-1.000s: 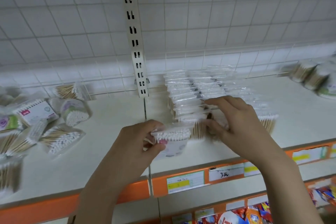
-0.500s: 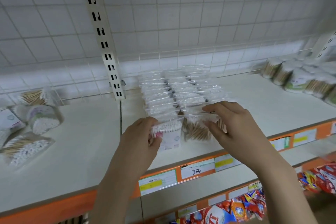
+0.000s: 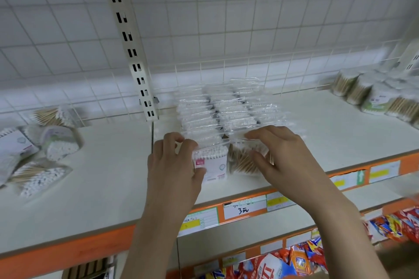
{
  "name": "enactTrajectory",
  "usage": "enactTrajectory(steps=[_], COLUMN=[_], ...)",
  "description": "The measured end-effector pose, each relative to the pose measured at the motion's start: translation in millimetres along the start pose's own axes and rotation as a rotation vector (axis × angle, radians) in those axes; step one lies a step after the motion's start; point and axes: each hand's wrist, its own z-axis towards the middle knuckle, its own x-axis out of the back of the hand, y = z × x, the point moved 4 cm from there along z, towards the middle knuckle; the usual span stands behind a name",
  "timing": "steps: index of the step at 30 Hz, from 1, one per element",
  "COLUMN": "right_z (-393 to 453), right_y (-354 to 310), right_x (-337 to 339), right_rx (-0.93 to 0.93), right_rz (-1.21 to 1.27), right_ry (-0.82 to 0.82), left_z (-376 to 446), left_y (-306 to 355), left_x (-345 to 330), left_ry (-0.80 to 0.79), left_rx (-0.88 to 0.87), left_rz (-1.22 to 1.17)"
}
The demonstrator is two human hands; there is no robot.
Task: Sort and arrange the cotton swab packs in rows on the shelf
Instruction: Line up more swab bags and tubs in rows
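Your left hand (image 3: pixel 174 165) pinches a white-tipped swab pack (image 3: pixel 212 163) at the front of two rows on the shelf (image 3: pixel 108 179); right hand (image 3: pixel 281 156) grips the wooden-stick pack (image 3: pixel 243 161) beside it. Square both w/ the rows, fronts level.

Right-side round tubs of wooden-stick cotton swabs (image 3: pixel 371 95) smeared by blur, I can't read their labels | loose clear swab bags at left (image 3: pixel 13 161) cut by frame edge | my left hand (image 3: pixel 174 165) hides the pink-labelled swab pack's (image 3: pixel 213 163) left side | handwritten white price tag (image 3: pixel 243 208) only partly legible
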Motion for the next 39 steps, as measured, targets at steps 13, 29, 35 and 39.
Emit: enactTrajectory(steps=[13,29,35,39], right_z=[25,59,81,103], right_y=[-68,-216,-250,-265], right_x=[-26,-135,-187,-212], right_rx=[0.152,0.393,0.336,0.263], right_rz=[0.086,0.197,0.157,0.096], right_ry=[-0.018,-0.177,-0.306,-0.356], left_z=[-14,-82,-81,-58], left_y=[-60,-220,-273,-308], left_x=[48,134,152,159], left_ry=[0.026,-0.002,-0.034,-0.139], left_rx=[0.117,0.401,0.422,0.365], left_rz=[0.078,0.261,0.203,0.178])
